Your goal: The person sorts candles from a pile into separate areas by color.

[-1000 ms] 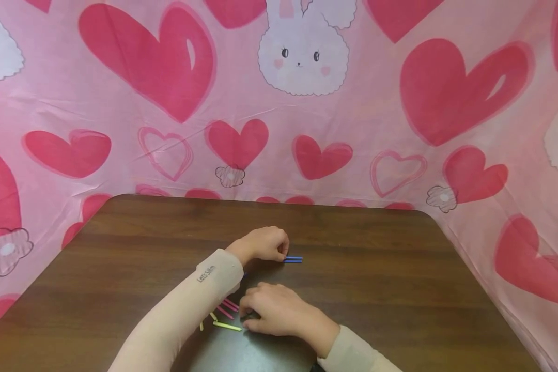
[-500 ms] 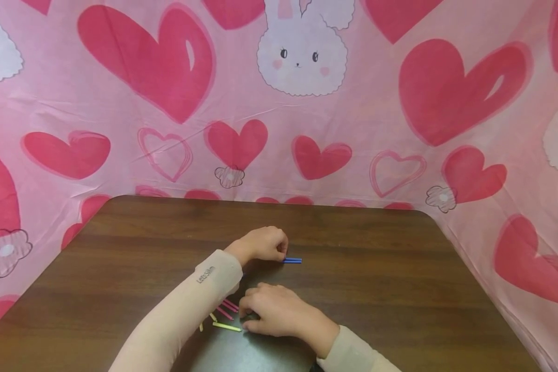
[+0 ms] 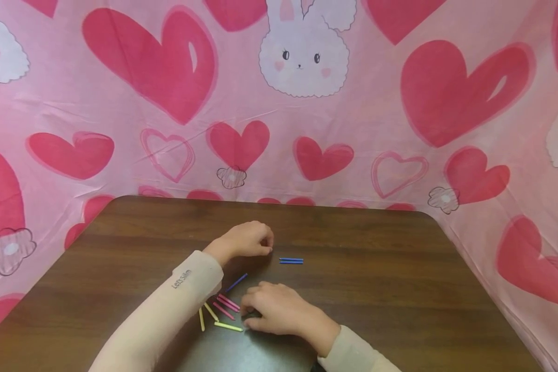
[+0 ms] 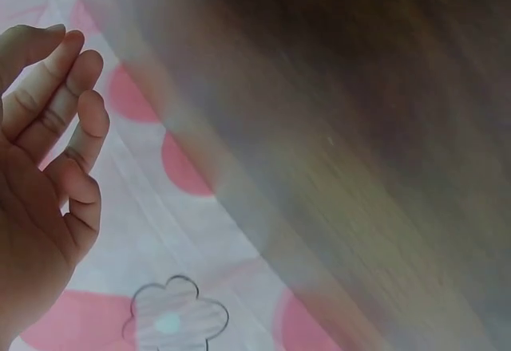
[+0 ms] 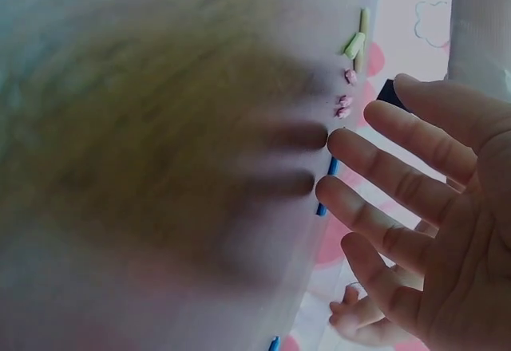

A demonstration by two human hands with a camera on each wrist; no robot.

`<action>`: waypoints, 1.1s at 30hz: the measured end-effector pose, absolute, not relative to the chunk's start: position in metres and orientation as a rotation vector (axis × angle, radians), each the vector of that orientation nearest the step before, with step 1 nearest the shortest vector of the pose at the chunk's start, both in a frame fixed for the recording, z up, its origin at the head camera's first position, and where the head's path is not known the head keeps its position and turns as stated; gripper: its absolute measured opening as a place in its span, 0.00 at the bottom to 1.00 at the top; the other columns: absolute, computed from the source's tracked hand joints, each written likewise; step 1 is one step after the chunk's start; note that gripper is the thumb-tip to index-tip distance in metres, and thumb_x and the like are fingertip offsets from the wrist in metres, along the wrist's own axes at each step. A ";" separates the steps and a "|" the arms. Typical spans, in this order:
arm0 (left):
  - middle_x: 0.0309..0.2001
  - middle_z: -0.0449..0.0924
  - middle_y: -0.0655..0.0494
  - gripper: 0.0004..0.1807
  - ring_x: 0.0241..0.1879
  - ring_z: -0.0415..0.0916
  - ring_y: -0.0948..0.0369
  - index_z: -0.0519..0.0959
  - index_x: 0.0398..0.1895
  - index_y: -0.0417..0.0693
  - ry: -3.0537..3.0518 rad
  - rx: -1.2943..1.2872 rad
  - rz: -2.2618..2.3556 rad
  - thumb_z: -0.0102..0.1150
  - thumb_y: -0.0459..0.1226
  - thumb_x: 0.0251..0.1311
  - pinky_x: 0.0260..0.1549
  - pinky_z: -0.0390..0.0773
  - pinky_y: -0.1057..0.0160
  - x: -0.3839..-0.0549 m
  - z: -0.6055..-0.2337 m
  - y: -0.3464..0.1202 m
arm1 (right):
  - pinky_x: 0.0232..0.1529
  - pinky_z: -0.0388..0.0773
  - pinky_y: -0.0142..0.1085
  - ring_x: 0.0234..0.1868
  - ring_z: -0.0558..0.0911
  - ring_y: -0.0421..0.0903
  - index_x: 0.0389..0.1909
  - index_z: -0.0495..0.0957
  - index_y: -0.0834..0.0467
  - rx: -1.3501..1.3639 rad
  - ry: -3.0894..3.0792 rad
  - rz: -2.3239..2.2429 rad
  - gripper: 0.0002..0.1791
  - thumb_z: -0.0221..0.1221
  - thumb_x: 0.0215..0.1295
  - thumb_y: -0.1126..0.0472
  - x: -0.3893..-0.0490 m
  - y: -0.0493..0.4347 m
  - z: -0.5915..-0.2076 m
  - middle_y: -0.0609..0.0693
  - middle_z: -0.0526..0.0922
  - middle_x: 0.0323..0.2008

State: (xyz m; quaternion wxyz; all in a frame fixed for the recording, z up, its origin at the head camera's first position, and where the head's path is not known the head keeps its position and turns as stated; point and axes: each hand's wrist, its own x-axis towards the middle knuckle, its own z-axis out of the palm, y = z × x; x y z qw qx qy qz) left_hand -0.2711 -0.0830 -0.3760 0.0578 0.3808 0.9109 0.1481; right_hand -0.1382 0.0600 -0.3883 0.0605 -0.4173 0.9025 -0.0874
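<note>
Two short blue sticks [image 3: 291, 261] lie side by side, nearly parallel, toward the middle of the table. Just left of them is my left hand [image 3: 244, 240], its fingers loosely bent; the left wrist view shows nothing between thumb and fingers [image 4: 52, 120]. A third blue stick [image 3: 236, 282] lies at a slant nearer me. My right hand [image 3: 281, 312] rests low over the table with relaxed, spread fingers [image 5: 391, 175] and holds nothing. Close to its fingertips are several pink sticks [image 3: 227, 305] and a yellow-green stick [image 3: 228, 327]. Two pale yellow sticks [image 3: 202, 319] lie left of that.
The brown wood-grain table [image 3: 376, 268] has rounded far corners. Behind it and along its sides hangs a pink cloth [image 3: 279, 111] printed with hearts and rabbits. My left sleeve [image 3: 153, 315] crosses the table beside the yellow sticks.
My left hand has let go of the two blue sticks, which now lie closer together, and has drawn back to the left. The slanted blue stick has come into view. My right hand stays put.
</note>
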 end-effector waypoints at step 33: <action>0.25 0.76 0.67 0.02 0.27 0.70 0.67 0.83 0.29 0.55 2.913 1.071 0.613 0.67 0.38 0.57 0.30 0.73 0.68 -0.232 -0.363 -0.159 | 0.39 0.76 0.29 0.40 0.77 0.33 0.36 0.84 0.44 -1.105 2.781 -0.404 0.02 0.66 0.63 0.53 -0.173 0.060 -0.390 0.36 0.81 0.36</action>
